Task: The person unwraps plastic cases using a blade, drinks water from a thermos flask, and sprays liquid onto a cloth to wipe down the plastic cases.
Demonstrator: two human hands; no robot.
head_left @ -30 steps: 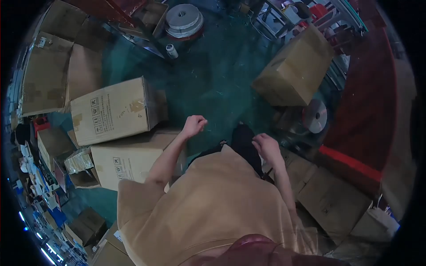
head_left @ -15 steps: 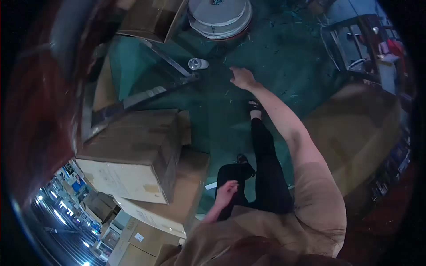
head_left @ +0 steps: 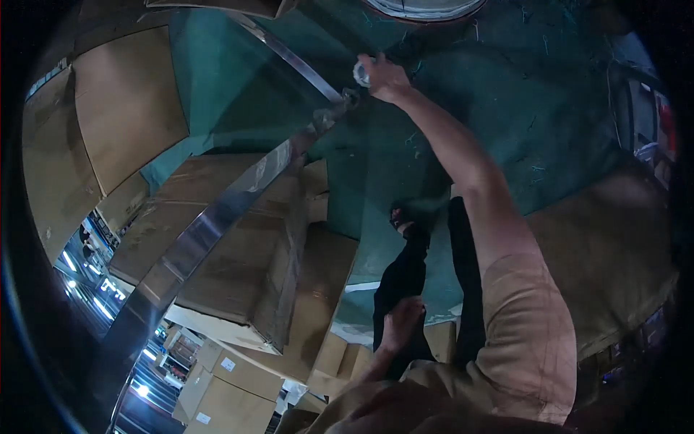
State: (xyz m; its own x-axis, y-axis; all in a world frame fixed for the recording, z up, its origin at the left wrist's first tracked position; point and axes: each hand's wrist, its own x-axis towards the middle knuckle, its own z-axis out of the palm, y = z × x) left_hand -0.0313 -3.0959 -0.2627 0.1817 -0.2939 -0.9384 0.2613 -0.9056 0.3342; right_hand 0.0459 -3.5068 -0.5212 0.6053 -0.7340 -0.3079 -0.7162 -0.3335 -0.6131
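My right hand (head_left: 386, 78) is stretched far forward, its fingers wrapped round a small white cylinder (head_left: 361, 74) just beyond the end of the metal bar. Only one end of the cylinder shows past the fingers. My left hand (head_left: 405, 322) hangs low in front of my dark trouser leg, near my knee. Its fingers look curled, but dim light and blur hide whether anything is in them.
A metal frame bar (head_left: 199, 242) slants across the left side, over a stack of cardboard boxes (head_left: 242, 289). An opened carton (head_left: 130, 98) stands at the upper left. A large brown box (head_left: 607, 246) is at the right, and a pale round reel (head_left: 426, 9) at the top.
My right hand has reached the white cylinder and closed round it. The view has moved forward, bringing the metal bar over the boxes. My left hand stays low near my leg.
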